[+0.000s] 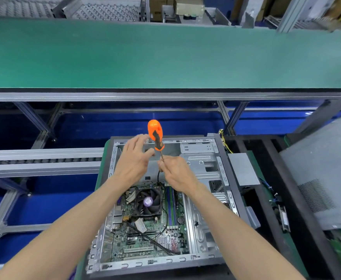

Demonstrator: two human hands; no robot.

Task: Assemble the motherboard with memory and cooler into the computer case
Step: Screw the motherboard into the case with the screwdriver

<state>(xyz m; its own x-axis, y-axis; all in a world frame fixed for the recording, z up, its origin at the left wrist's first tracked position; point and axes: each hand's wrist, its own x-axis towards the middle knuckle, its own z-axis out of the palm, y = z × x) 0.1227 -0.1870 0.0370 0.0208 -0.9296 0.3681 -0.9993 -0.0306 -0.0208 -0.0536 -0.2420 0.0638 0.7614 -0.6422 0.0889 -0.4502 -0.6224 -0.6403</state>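
No text, brand or number can be read anywhere. A round purple sticker is seen on the cooler fan (pixel 148 201), but its print is too blurred to be made out.

Bright, even overhead lighting with soft, faint shadows; mild glare on the green conveyor belt (pixel 165 55); wide-angle distortion bends straight edges toward the borders; upper right corner shows motion blur.

A long green conveyor belt (pixel 165 53) spans twelve o'clock. Cardboard boxes (pixel 187 6) sit beyond it. A grey side panel (pixel 323 174) lies at three o'clock.
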